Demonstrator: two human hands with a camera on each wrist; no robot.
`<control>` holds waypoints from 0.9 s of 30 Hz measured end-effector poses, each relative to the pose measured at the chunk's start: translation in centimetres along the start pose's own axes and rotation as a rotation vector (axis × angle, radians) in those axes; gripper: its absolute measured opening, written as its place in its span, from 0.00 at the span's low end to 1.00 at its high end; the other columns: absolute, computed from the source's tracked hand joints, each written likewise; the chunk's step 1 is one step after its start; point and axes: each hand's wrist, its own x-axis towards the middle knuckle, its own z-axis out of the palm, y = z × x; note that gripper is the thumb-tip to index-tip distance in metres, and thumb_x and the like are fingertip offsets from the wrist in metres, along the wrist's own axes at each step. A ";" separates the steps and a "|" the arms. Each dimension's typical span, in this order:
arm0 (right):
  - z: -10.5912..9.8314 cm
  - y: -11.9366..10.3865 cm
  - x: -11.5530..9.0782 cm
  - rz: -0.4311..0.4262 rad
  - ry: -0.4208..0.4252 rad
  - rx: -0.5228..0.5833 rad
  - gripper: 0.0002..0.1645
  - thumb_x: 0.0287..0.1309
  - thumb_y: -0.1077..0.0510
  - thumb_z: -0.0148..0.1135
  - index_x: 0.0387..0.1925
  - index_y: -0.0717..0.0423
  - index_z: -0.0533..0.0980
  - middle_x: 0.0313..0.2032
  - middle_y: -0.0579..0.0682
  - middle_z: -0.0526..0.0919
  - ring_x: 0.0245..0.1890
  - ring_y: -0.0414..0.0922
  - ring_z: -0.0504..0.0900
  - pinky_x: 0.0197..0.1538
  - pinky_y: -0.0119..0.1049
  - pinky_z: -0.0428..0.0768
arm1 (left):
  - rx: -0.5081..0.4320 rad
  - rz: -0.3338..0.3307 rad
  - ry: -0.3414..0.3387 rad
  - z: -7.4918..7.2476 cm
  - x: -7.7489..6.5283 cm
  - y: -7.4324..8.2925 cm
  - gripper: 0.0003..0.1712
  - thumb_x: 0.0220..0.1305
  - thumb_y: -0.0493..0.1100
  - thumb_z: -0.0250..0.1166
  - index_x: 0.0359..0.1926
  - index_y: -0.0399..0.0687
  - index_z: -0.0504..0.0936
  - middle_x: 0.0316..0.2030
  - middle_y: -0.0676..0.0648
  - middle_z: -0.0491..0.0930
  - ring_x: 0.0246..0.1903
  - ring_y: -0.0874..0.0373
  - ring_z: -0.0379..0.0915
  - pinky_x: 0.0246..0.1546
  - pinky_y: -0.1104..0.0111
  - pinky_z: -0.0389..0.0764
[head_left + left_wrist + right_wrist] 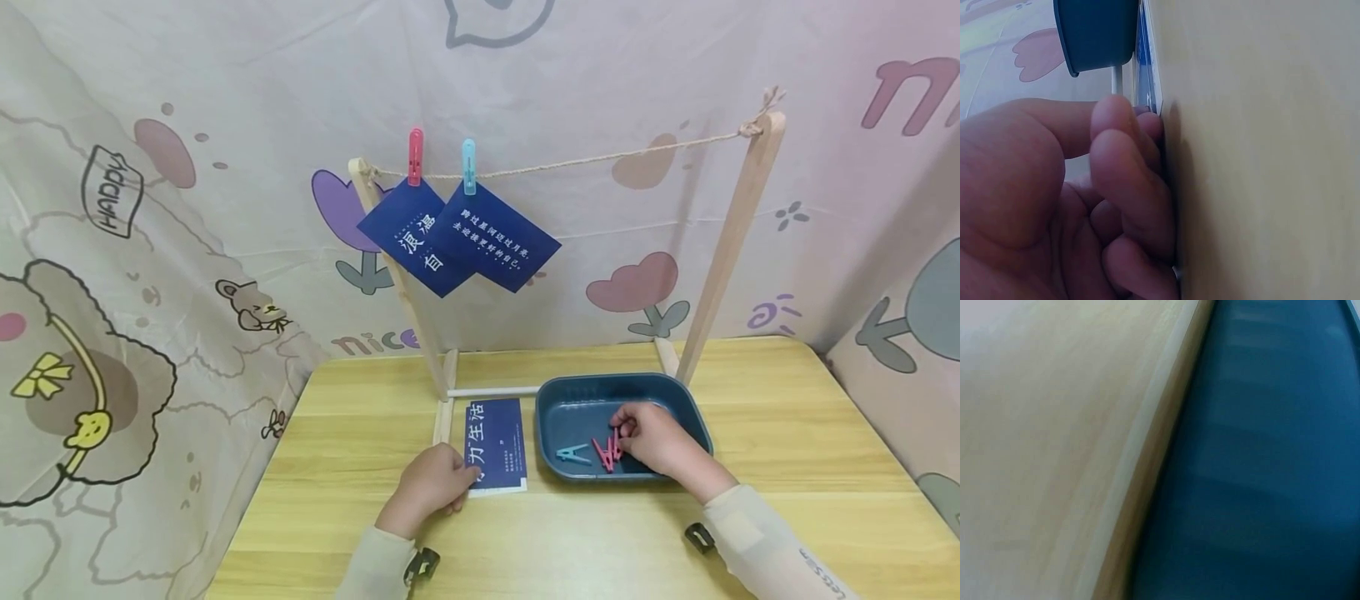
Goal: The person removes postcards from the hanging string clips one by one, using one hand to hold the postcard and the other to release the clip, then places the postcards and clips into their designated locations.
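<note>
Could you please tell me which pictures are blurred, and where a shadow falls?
Head view: fairly sharp, including the hanging cards; left wrist view: dim but fairly clear, a soft shadow on the table beside the left hand; right wrist view: blurred throughout, the tray without crisp detail.

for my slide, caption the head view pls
Two blue cards clipped on a string; left hand touches stacked cards, right hand a pink clothespin in a tray.
</note>
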 end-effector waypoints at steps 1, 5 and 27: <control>0.0 0.0 0.0 0.001 0.001 0.001 0.10 0.58 0.72 0.66 0.42 0.62 0.81 0.30 0.49 0.79 0.31 0.44 0.74 0.33 0.34 0.76 | 0.002 0.002 0.000 0.0 0.0 0.0 0.27 0.69 0.56 0.64 0.13 0.53 0.78 0.07 0.54 0.75 0.07 0.60 0.70 0.22 0.63 0.75; -0.1 0.1 0.1 -0.003 0.006 -0.005 0.11 0.58 0.71 0.66 0.42 0.61 0.81 0.30 0.49 0.78 0.31 0.44 0.75 0.33 0.33 0.76 | 0.006 0.009 0.005 0.0 0.0 0.0 0.28 0.69 0.57 0.63 0.12 0.53 0.78 0.07 0.55 0.75 0.06 0.61 0.70 0.23 0.63 0.75; -0.1 -0.2 -0.1 0.003 -0.004 -0.003 0.11 0.58 0.71 0.66 0.43 0.62 0.82 0.31 0.49 0.79 0.32 0.44 0.75 0.34 0.33 0.77 | -0.051 0.011 -0.038 -0.1 0.3 -0.5 0.26 0.70 0.56 0.64 0.15 0.51 0.79 0.09 0.53 0.77 0.08 0.60 0.73 0.16 0.65 0.77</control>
